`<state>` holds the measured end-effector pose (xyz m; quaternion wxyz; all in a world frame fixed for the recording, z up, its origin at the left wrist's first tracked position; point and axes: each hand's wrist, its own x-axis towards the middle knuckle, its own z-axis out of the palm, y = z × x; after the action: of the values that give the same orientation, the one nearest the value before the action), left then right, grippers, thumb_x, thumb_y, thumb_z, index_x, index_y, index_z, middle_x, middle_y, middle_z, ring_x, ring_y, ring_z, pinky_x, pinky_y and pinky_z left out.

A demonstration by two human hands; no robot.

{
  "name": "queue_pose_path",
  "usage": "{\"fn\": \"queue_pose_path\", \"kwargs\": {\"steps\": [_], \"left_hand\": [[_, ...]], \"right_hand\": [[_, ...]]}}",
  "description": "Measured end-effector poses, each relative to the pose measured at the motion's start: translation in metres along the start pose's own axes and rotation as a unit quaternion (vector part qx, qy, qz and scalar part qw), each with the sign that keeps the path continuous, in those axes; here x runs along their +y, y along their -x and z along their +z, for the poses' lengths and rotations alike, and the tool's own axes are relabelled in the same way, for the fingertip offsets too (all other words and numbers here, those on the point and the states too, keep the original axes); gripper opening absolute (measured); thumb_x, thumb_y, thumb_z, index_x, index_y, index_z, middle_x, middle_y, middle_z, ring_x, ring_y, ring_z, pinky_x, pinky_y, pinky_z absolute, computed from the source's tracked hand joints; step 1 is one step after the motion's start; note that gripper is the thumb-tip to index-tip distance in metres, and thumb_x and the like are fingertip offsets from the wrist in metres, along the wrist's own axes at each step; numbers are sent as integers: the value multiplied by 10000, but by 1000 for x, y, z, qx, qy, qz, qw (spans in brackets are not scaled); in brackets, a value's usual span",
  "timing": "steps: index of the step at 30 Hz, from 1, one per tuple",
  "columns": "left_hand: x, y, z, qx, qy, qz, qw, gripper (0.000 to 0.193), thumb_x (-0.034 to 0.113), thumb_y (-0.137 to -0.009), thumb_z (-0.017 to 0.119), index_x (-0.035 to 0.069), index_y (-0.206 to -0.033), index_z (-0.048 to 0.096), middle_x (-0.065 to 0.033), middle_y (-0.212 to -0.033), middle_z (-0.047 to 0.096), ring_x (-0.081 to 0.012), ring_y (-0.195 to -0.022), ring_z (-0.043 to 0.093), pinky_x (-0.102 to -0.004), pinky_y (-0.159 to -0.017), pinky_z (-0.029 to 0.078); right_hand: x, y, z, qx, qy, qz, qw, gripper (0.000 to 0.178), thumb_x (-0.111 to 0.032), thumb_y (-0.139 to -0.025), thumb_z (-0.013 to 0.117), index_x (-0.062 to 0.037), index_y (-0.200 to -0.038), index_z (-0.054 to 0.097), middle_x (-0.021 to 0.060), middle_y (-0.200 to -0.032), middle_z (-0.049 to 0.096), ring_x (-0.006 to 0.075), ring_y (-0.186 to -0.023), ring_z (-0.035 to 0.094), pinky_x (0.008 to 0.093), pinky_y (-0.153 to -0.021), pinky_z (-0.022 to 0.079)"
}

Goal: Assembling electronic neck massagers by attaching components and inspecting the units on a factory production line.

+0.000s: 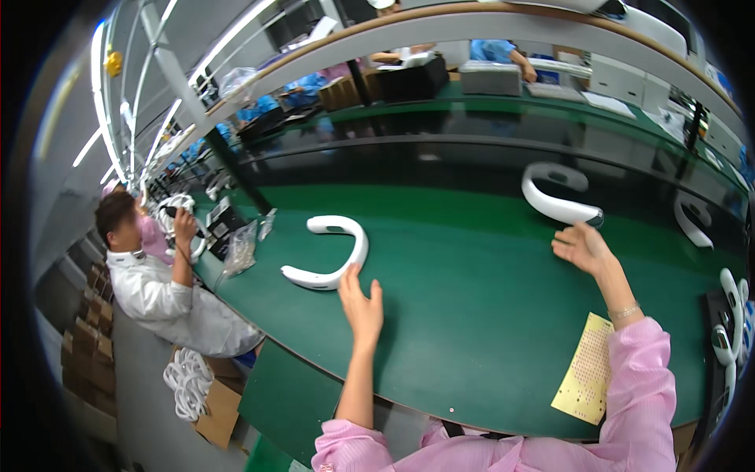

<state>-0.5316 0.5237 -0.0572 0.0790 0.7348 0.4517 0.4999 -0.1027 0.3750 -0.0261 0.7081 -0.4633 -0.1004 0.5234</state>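
Note:
My left hand [362,311] is open, its fingers stretched toward a white U-shaped neck fan [358,248] lying on the green table. Its fingertips reach the curved near side; whether they press on it I cannot tell. Farther right, my right hand [583,249] is also open, with the fingers spread and bent a little. Just beyond its fingertips is a second white neck fan [550,203], at the border of the green top and a dark strip. Contact there is not clear. Neither hand is closed around anything.
A yellow printed sheet [586,370] lies by my right forearm. Another neck fan [692,224] and a dark tray of white parts [720,338] are at far right. On the left are a clear bag [241,248], a co-worker [157,275] and an open carton [218,413].

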Motion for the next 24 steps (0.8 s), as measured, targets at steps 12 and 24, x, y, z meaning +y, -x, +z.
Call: {"fn": "queue_pose_path", "kwargs": {"steps": [12, 24], "left_hand": [[46, -47, -54, -222, 27, 131, 966, 447, 399, -838, 629, -19, -976, 555, -144, -850, 627, -272, -721, 633, -372, -621, 506], [180, 48, -41, -381, 808, -250, 372, 656, 276, -932, 390, -66, -1418, 110, -214, -1064, 529, -350, -884, 609, -525, -833, 510]], "right_hand": [[46, 126, 75, -170, 494, -266, 810, 678, -157, -802, 656, -17, -1375, 323, 162, -1341, 429, 261, -1255, 412, 363, -1033, 340], [67, 192, 34, -158, 112, -107, 975, 446, -276, -862, 584, -24, -1181, 400, 115, -935, 570, 157, -601, 578, 277, -510, 491]]}}
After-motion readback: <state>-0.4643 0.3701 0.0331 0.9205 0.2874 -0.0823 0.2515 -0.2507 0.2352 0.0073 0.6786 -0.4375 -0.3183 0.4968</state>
